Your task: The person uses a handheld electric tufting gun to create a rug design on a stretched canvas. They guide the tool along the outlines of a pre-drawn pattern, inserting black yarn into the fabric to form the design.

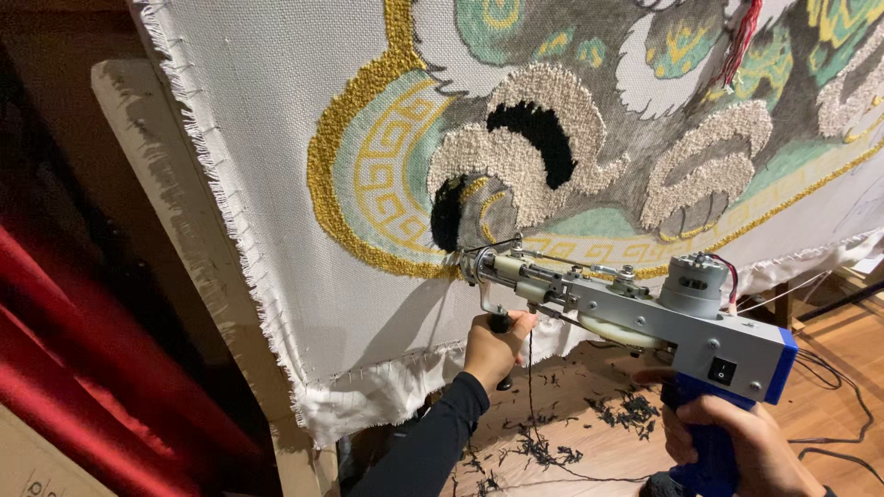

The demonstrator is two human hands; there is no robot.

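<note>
A grey and blue tufting gun (pixel 645 317) points its needle at the white backing cloth (pixel 276 184) stretched on a wooden frame. The needle tip meets a black tufted patch (pixel 448 216) inside the gold border of the design. My left hand (pixel 493 348), in a black sleeve, grips the gun's black front handle from below. My right hand (pixel 737 446) wraps the blue rear grip under the motor and switch. A dark yarn strand (pixel 530 387) hangs down from the gun.
The wooden frame post (pixel 184 230) runs along the cloth's frayed left edge. A red curtain (pixel 83 368) hangs at the left. Dark yarn clippings (pixel 552 451) and black cables (pixel 838 387) lie on the wood floor. Red yarn (pixel 741 41) dangles at the top right.
</note>
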